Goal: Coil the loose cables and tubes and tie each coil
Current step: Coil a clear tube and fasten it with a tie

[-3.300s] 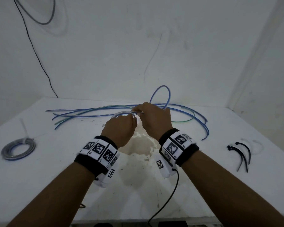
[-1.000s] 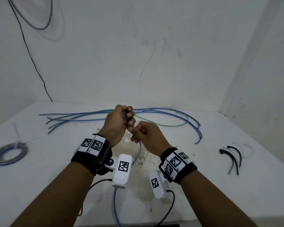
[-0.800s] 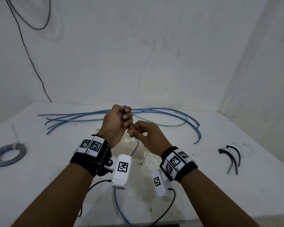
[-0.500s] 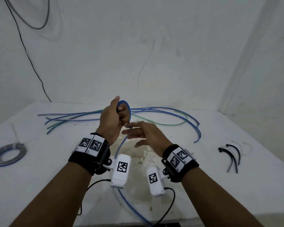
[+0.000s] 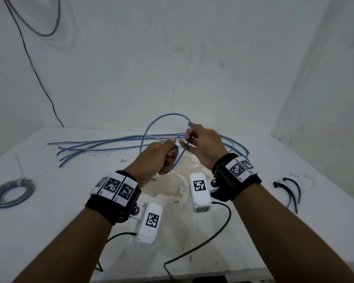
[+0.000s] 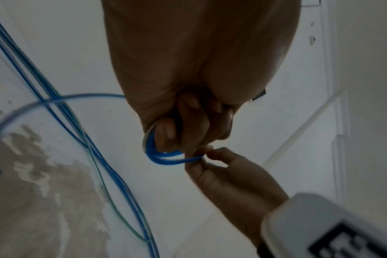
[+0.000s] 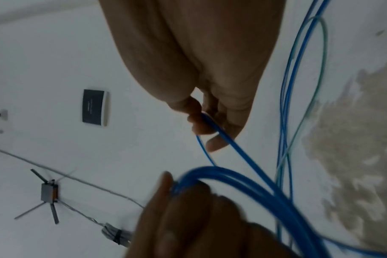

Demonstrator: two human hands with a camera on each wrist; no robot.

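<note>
Near the left edge of the table (image 5: 49, 231), a grey coil (image 5: 10, 192) is lying flat with a white tie around it. It looks done.

Further right, toward the back edge, loose blue and green tubes (image 5: 94, 147) are lying in a long bunch. They are running mostly left to right across the table.

In the middle, above the table, the left hand (image 5: 159, 158) is curling its fingers around a few small loops of one blue tube (image 5: 164, 117). The right wrist view is showing these loops bunched in its fist. From there the tube is rising in a big arch, going up and back, then bending over to the right and coming down.

The right hand (image 5: 204, 146) is just to the right of the left hand, very near it. Its thumb and fingers are pinching the tube where the arch is coming down. So the next loop is standing between the two hands, tall and leaning toward the back wall. I think the right hand needs to carry its pinch leftward to the left fist to lay this loop on the others. The rest of this tube is trailing down to the table, near the bunch.

Near the right edge, black ties (image 5: 288, 188) and pale ties (image 5: 307, 182) are waiting.
</note>
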